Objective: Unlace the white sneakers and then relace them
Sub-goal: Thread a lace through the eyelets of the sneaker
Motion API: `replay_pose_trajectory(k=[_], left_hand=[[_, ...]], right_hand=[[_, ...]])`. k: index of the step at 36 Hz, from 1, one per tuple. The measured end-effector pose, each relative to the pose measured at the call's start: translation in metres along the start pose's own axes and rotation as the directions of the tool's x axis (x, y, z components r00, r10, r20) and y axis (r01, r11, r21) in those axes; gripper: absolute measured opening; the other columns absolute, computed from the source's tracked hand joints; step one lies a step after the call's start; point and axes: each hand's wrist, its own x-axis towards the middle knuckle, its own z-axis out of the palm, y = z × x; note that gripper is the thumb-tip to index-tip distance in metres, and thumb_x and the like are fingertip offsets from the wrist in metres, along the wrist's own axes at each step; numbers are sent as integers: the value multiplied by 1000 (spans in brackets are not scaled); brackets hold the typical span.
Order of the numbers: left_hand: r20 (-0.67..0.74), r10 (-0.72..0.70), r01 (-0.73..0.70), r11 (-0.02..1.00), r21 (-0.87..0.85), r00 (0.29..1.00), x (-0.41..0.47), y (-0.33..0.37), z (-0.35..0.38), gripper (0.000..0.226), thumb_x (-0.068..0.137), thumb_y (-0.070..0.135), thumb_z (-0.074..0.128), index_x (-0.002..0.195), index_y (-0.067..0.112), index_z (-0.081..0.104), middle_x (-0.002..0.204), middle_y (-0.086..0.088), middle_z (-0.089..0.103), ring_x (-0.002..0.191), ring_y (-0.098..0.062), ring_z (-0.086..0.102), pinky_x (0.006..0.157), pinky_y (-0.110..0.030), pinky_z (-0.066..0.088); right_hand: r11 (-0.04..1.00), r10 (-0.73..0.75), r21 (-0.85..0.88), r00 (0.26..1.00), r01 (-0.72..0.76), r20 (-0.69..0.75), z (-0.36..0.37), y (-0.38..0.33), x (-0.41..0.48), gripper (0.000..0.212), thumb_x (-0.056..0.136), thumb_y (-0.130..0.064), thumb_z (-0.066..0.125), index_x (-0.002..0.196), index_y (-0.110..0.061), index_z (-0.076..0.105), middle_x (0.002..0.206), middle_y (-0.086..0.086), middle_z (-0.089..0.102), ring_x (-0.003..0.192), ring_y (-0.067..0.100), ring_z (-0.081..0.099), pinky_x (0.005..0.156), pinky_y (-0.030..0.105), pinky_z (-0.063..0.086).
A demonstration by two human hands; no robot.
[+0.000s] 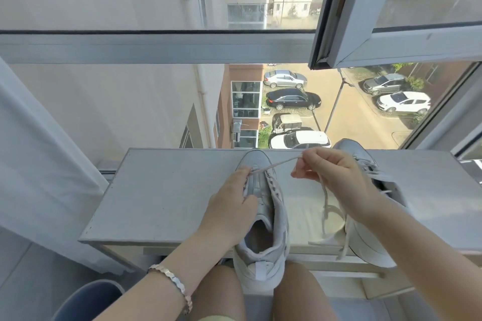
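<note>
Head view: left hand [232, 200] grips sneaker [263, 219] — right hand [331, 172] pinches lace [279, 163] taut.

No text, brand or number can be read. On the white sneaker [279, 216], the tongue [257, 198] bears a small dark mark [261, 204], too small to make out. The white heel tab [261, 270] of that sneaker shows no legible print. Lettering on the parked cars [292, 98] beyond it is too small to tell.
</note>
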Motion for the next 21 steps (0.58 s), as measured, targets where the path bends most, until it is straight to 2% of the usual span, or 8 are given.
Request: replay_pose_trajectory(k=[3, 5, 7, 9, 14, 17, 18, 21], left_hand=[[16, 46, -44, 994, -104, 999, 3, 10, -7, 51, 95, 12, 39, 142, 31, 34, 148, 17, 30, 138, -2, 22, 111, -22, 15], [26, 86, -77, 965, -252, 996, 7, 23, -13, 42, 97, 12, 40, 131, 35, 46, 138, 21, 41, 134, 2, 30, 109, -20, 21], [38, 116, -90, 908, -410, 993, 13, 36, -18, 28, 98, 15, 42, 115, 32, 56, 112, 21, 61, 116, 4, 49, 99, -18, 34], [68, 163, -118, 893, -435, 984, 17, 47, -23, 21, 99, 19, 43, 108, 25, 61, 91, 15, 66, 95, 7, 59, 91, -15, 42], [118, 272, -240, 944, -226, 955, 27, 57, -21, 23, 97, 23, 47, 81, 23, 63, 66, 7, 56, 60, 1, 51, 64, -14, 40], [55, 247, -239, 963, -128, 967, 35, 50, -23, 20, 95, 24, 52, 78, 22, 62, 71, -10, 55, 61, -9, 45, 63, -21, 37], [11, 224, -223, 973, -61, 975, 39, 45, -24, 21, 96, 25, 51, 80, 16, 63, 73, -9, 55, 62, -10, 44, 62, -22, 36], [-204, 77, -44, 986, 164, 976, 52, 22, -30, 31, 99, 24, 42, 88, 0, 60, 86, -9, 58, 77, -20, 53, 66, -30, 37]], right_hand=[[997, 18, -79, 999, -15, 35, -1, -3, 0, 28, 77, -35, 56, 69, -12, 70, 71, 3, 70, 78, 15, 67, 79, 22, 54], [991, 23, -130, 998, -15, 59, 0, -6, -1, 29, 76, -38, 55, 65, -18, 72, 76, 3, 72, 82, 15, 68, 83, 20, 53], [987, 19, -160, 997, -8, 70, 1, -9, -1, 29, 77, -40, 55, 64, -19, 72, 75, 4, 72, 82, 14, 68, 82, 19, 52], [985, 17, -172, 997, -4, 74, 2, -12, -1, 31, 76, -40, 56, 65, -16, 71, 72, 4, 71, 80, 12, 68, 78, 17, 52], [981, 32, -194, 993, -10, 112, -2, -15, -4, 33, 76, -38, 55, 69, -10, 69, 63, -1, 67, 64, 10, 63, 67, 19, 51], [973, 68, -229, 987, -33, 147, -8, -14, -9, 31, 85, -39, 59, 70, -12, 67, 65, 4, 66, 65, 9, 61, 67, 15, 47], [971, 78, -235, 985, -40, 155, -10, -14, -11, 31, 86, -38, 59, 70, -13, 67, 65, 4, 66, 65, 9, 61, 67, 15, 47], [975, 103, -213, 985, -71, 141, -18, -14, -15, 27, 79, -32, 50, 65, -16, 67, 65, 4, 65, 67, 10, 62, 72, 19, 49]])
